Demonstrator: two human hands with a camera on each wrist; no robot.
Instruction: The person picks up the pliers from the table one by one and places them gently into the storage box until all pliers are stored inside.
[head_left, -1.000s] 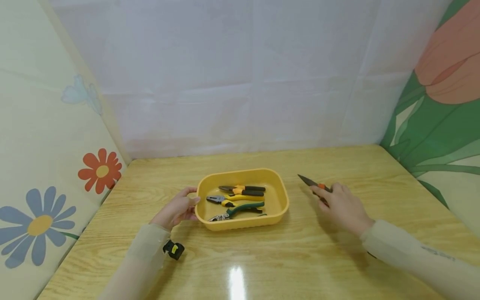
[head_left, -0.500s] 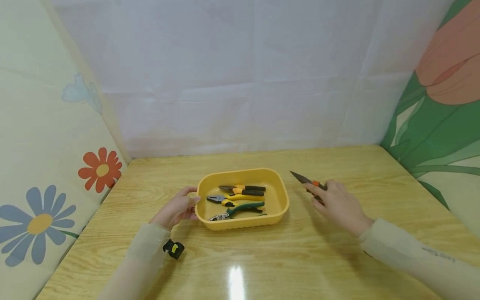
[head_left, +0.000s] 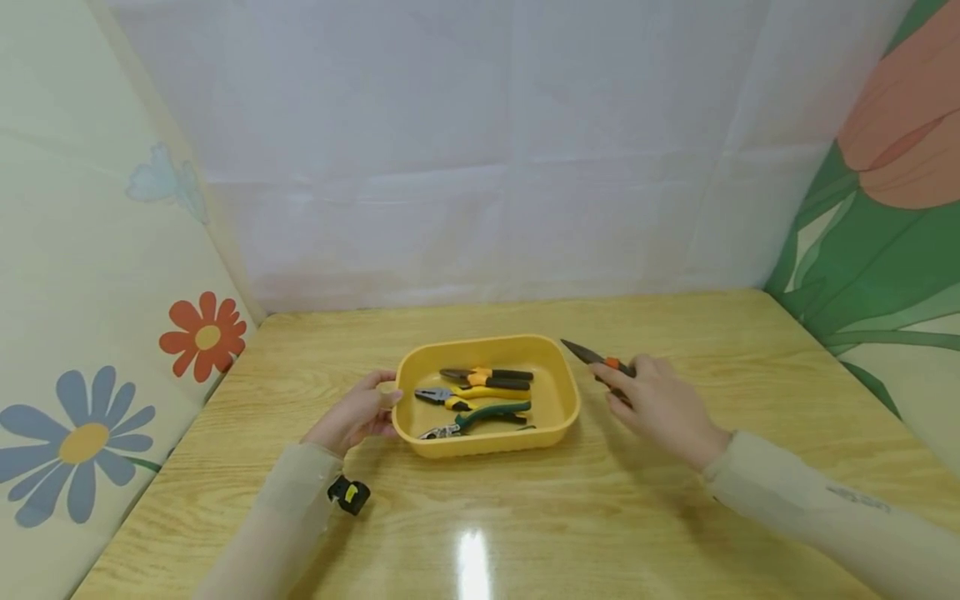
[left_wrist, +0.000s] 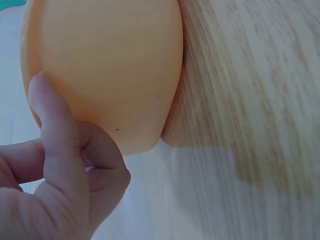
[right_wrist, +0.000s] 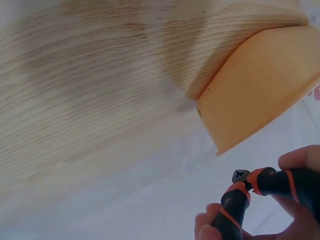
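My left hand [head_left: 358,414] grips the left end of a yellow plastic bin [head_left: 487,446], the thumb over its rim. Inside lie black-and-orange needle-nose pliers [head_left: 508,383], yellow-handled pliers [head_left: 498,392] and green-handled pliers [head_left: 491,411], partly overlapping. My right hand [head_left: 663,410] holds another pair of needle-nose pliers [head_left: 581,352], raised just right of the bin. Their long dark jaws point up and left, the tip close to the bin's back right corner. In the right wrist view, the black handles [right_wrist: 277,182] with red-orange bands are spread apart within that hand.
The wooden table [head_left: 480,500] carries the bin. A pale cloth [head_left: 480,167] hangs behind it, and flower-printed cloths [head_left: 82,275] stand at the sides. A small black device [head_left: 349,495] with a yellow mark sits by my left wrist.
My right hand has moved left with the needle-nose pliers, bringing their tip closer to the bin. My left hand and the bin have stayed in place.
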